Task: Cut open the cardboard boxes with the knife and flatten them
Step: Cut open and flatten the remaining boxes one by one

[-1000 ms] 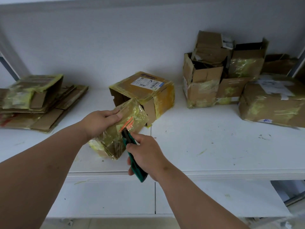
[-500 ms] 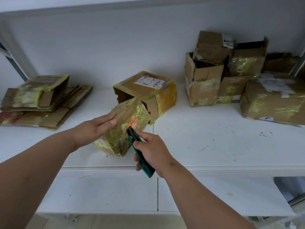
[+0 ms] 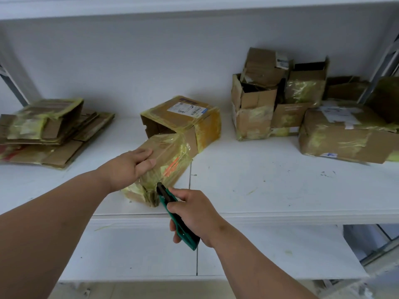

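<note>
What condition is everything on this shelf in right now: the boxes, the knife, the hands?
taped box: sealed in yellowish tape, tilted at the shelf's front edge
left hand: resting on the taped box's top
knife: green, tip at the box's lower near corner
right hand: gripping the knife
labelled box: on its side, open end facing left
flattened cardboard: stacked flat at left
box pile: unflattened, some open-topped

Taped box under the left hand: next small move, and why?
Probably draw the knife on along the taped box's near corner. The right hand has its tip at that edge, the left hand steadies the top, and the tape looks uncut.
</note>
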`<state>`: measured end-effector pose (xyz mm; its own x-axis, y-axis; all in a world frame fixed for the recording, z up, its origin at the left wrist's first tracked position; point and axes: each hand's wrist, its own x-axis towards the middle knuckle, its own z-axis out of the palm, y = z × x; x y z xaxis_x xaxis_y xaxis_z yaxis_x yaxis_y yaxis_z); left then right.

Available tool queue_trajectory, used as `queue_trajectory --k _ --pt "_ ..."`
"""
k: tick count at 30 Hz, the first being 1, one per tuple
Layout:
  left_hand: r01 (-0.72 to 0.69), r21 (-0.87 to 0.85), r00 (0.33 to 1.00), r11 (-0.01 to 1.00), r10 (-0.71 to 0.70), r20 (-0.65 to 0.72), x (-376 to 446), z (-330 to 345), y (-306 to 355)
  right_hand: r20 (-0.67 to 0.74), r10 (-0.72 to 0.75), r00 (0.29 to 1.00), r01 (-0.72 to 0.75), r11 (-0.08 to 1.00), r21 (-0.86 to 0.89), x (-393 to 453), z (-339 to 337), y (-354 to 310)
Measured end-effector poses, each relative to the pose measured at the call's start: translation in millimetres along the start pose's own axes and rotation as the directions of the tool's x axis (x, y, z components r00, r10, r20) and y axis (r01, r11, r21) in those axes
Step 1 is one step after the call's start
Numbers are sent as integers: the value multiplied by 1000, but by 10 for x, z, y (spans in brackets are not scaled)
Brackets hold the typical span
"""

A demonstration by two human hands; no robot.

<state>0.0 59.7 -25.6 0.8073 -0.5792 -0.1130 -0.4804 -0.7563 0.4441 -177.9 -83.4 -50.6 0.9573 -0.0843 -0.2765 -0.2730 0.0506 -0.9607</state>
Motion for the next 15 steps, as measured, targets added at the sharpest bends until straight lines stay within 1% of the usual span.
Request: queue_trajectory --k 4,8,11,13,15 --pt "12 91 1000 996 -11 -13 -8 11 -1 25 15 1000 -14 1000 -26 -83 -8 23" --pt "36 221 999 975 -31 -26 -13 37 -9 24 24 999 -23 998 -54 -131 -67 26" --pt "107 320 994 941 -102 -31 4 48 -19 37 44 998 -42 997 -71 -130 -120 39" --pt "169 381 986 909 -158 -60 12 60 -21 62 52 997 -46 994 -101 -143 -139 45" --pt "263 390 965 883 -235 -117 4 74 -26 121 56 991 -41 991 -124 -179 -118 43"
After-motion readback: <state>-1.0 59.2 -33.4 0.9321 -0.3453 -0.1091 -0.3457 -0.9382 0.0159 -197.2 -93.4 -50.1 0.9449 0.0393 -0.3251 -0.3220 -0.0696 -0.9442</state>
